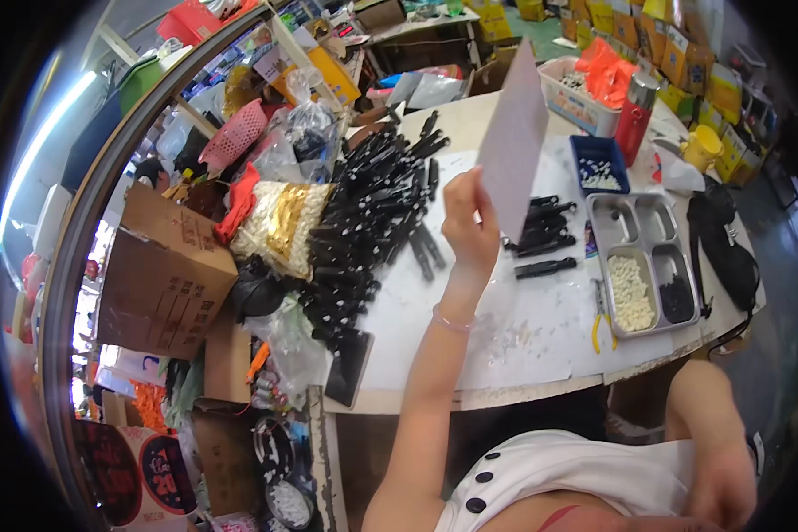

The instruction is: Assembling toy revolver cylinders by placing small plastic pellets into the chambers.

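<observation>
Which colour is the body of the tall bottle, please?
The bottle's body is red, in the head view.

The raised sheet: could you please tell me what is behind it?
Past the right edge of the sheet, black pieces and a white bin show; anything directly behind is covered.

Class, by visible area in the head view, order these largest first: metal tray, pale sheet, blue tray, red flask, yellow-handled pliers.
1. Metal tray
2. Pale sheet in the left hand
3. Blue tray and red flask: too alike to rank
4. Yellow-handled pliers
</observation>
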Motion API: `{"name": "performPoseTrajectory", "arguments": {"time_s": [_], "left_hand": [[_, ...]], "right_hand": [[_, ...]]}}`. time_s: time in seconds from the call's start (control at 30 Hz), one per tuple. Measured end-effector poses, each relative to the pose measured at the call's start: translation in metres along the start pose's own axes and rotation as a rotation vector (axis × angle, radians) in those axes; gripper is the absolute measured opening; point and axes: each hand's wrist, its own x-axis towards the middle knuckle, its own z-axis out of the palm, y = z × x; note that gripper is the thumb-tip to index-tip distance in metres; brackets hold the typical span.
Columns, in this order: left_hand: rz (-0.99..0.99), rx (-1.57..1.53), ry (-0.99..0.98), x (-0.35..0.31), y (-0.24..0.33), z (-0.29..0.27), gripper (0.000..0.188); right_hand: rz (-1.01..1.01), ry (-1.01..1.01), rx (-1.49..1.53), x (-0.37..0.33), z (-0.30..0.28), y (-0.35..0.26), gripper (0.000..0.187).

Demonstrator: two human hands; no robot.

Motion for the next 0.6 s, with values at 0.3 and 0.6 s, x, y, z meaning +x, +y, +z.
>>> {"name": "performPoseTrajectory", "arguments": {"time_s": [0.3,0.6], "left_hand": [[-0.635,-0.423,0.23,-0.058,0.008,0.028,0.035],[-0.393,-0.046,-0.568,-0.065,-0.05,-0.039,0.037]], "right_hand": [[1.299,0.501,-0.525,-0.143,-0.027,0.074,0.058],[1.664,0.442,-0.214,-0.206,-0.146,0.17,0.055]]}}
